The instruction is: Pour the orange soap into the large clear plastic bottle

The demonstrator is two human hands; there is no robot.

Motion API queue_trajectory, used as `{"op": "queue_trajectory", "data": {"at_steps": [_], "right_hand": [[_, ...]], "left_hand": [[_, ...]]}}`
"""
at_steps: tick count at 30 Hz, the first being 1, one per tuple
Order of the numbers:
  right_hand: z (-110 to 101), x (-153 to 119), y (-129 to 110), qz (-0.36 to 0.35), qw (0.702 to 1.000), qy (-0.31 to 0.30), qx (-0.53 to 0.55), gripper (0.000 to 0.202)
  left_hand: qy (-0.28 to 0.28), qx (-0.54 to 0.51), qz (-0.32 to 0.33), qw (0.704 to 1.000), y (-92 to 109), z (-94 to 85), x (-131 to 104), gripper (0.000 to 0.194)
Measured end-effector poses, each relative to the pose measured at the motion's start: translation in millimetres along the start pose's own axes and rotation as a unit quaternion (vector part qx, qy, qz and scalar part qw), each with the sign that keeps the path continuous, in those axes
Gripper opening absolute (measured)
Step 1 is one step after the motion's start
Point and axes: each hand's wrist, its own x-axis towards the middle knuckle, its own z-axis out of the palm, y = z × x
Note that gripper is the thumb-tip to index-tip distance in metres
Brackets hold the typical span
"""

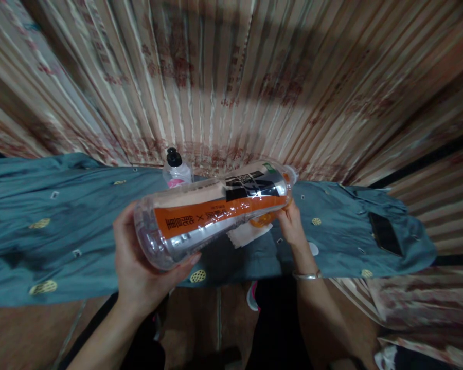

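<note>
A large clear plastic bottle point(216, 209) lies tilted across the view, its neck to the upper right, with an orange, silver and black label. My left hand point(141, 264) is wrapped round its base end, thumb along the near side. At the neck end, my right hand point(291, 226) supports the bottle, its fingers partly hidden behind it. Below the bottle, near my right hand, an orange see-through thing point(261, 221) shows only in part. Beside that is a pale piece of paper or cloth point(247, 236).
A teal patterned cloth point(77, 221) covers the long narrow surface. Behind my left hand stands a small clear bottle with a black cap point(173, 158). A dark phone point(385, 234) lies at the right, and a pleated curtain point(216, 77) hangs right behind the surface.
</note>
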Motion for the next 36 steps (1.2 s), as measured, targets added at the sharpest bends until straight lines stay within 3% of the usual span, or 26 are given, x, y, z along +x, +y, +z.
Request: {"op": "queue_trajectory", "data": {"at_steps": [14, 23, 36], "right_hand": [[0.2, -0.9, 2.3, -0.011, 0.999, 0.002, -0.032, 0.057], [0.4, -1.0, 3.0, -0.014, 0.999, 0.005, -0.029, 0.055], [0.8, 0.3, -0.2, 0.010, 1.000, 0.007, -0.010, 0.053]], "left_hand": [[-0.009, 0.006, 0.006, 1.000, -1.6, 1.2, -0.1, 0.097], [-0.011, 0.017, 0.059, 0.998, -5.9, 0.0, 3.5, 0.106], [-0.015, 0.026, 0.049, 0.998, -3.6, 0.3, 2.6, 0.105]]}}
